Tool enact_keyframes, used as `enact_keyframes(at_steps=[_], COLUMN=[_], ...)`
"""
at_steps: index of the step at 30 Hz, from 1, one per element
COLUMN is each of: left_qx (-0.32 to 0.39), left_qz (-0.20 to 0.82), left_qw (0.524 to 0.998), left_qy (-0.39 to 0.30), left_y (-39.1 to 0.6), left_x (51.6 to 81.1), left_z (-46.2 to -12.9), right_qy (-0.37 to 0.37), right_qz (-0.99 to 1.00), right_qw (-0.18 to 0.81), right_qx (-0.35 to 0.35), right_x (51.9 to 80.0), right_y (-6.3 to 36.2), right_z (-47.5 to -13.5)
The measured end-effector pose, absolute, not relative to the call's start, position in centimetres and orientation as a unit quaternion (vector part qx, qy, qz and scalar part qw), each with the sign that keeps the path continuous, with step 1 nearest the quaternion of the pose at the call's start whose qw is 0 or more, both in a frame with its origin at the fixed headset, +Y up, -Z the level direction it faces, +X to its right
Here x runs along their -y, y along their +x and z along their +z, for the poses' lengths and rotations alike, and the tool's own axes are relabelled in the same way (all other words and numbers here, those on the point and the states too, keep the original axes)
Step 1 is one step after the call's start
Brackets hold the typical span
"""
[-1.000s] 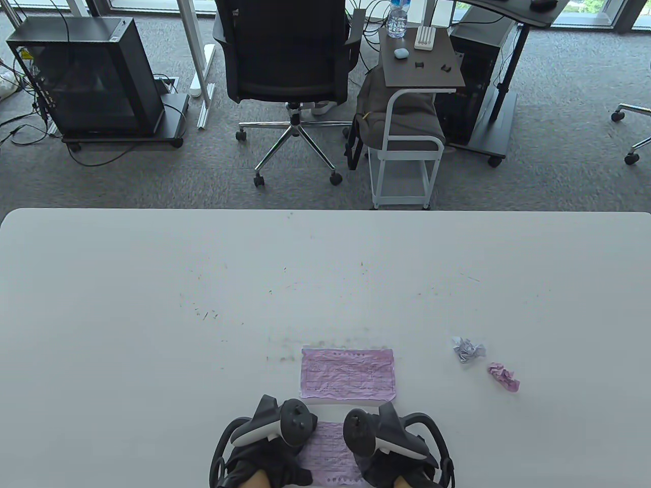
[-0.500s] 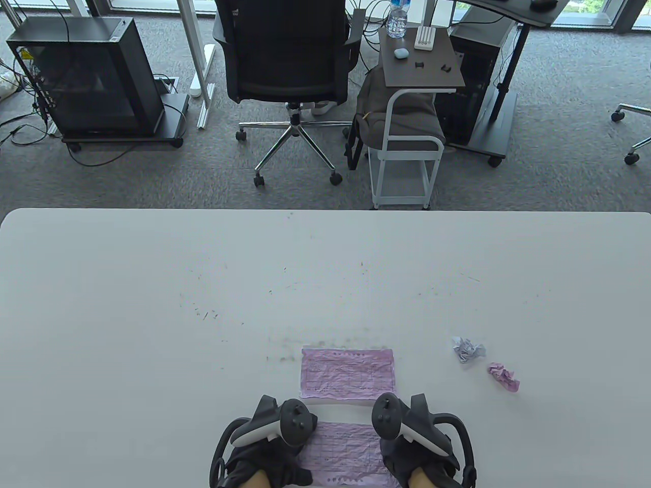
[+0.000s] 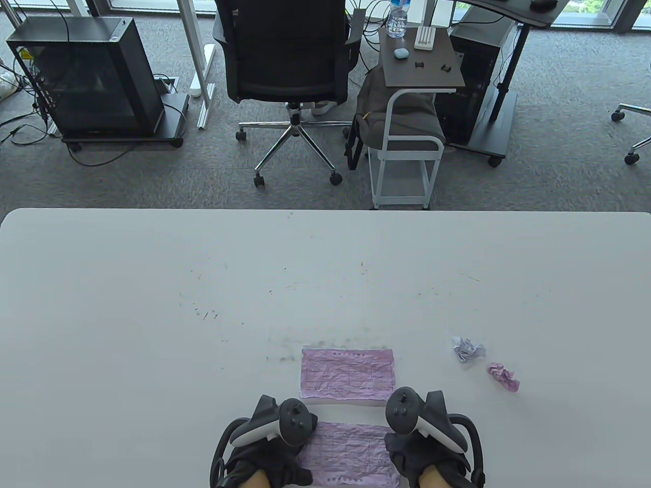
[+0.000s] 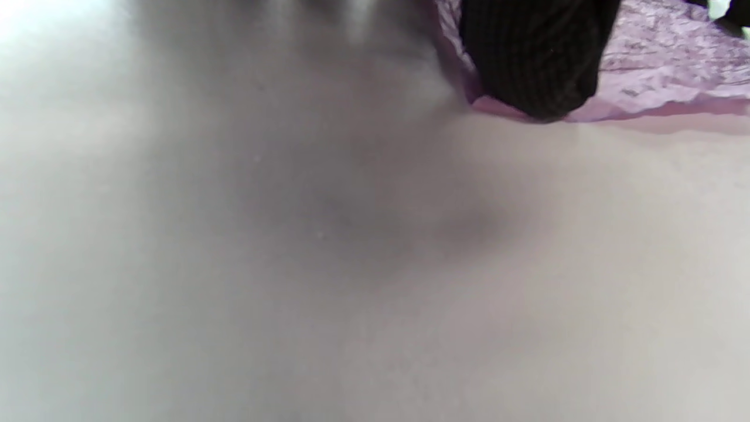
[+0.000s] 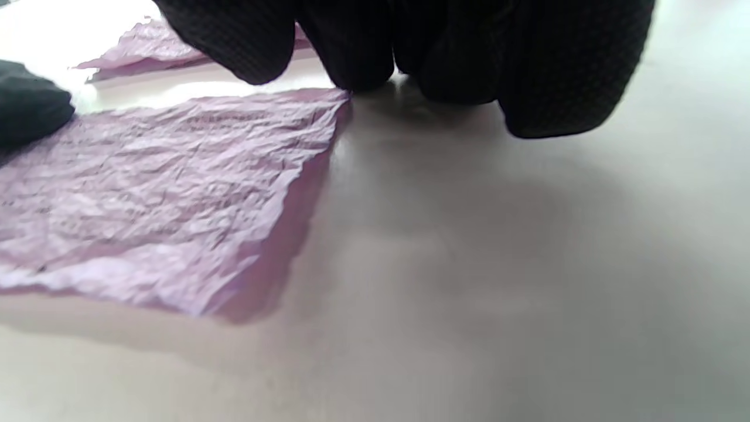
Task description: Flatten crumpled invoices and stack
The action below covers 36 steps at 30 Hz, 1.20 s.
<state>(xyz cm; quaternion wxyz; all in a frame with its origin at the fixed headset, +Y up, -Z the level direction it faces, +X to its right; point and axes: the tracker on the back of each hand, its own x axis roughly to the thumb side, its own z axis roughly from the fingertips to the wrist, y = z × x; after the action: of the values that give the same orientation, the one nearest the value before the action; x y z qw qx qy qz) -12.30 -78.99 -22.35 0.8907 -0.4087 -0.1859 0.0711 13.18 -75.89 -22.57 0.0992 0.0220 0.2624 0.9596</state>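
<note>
Flattened sheets: two pink invoices are lying near the table's near edge, at its middle. The near sheet is lying between both hands; the far sheet is lying just beyond it, apart.
Crumpled balls: two are sitting right of the sheets, toward the near edge, one white, one pink, close together.
Left hand: it is pressing the near sheet's left end; a fingertip is resting on the paper. Fingers are appearing extended, gripping nothing.
Right hand: fingertips are touching the table at the sheet's right corner, holding nothing.
Change: the right hand is sitting farther right than one second ago, uncovering more sheet; the left hand is unmoved.
</note>
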Motion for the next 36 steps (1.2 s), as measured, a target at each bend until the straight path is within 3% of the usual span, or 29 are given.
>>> enact_keyframes(at_steps=[9,25,31,36], left_qx=[0.187,0.190,0.190,0.190], left_qz=[0.072,0.074,0.076,0.076], left_qw=[0.891,0.891,0.891,0.890], left_qy=[-0.408,-0.406,-0.406,-0.407], left_y=[-12.3,-12.3,-12.3,-12.3], left_x=[79.0,79.0,79.0,79.0], left_z=[-22.4,-22.3,-22.3,-22.4], right_qy=[0.016,0.066,0.103,0.060], right_qz=[0.973,0.976,0.943,0.822], right_qw=[0.073,0.089,0.239,0.504], right_qx=[-0.218,-0.187,-0.208,-0.260], right_x=[77.2,76.9,75.7,76.4], right_y=[12.9,11.4,12.9,14.6], right_z=[-22.8,-22.7,-22.9,-23.1])
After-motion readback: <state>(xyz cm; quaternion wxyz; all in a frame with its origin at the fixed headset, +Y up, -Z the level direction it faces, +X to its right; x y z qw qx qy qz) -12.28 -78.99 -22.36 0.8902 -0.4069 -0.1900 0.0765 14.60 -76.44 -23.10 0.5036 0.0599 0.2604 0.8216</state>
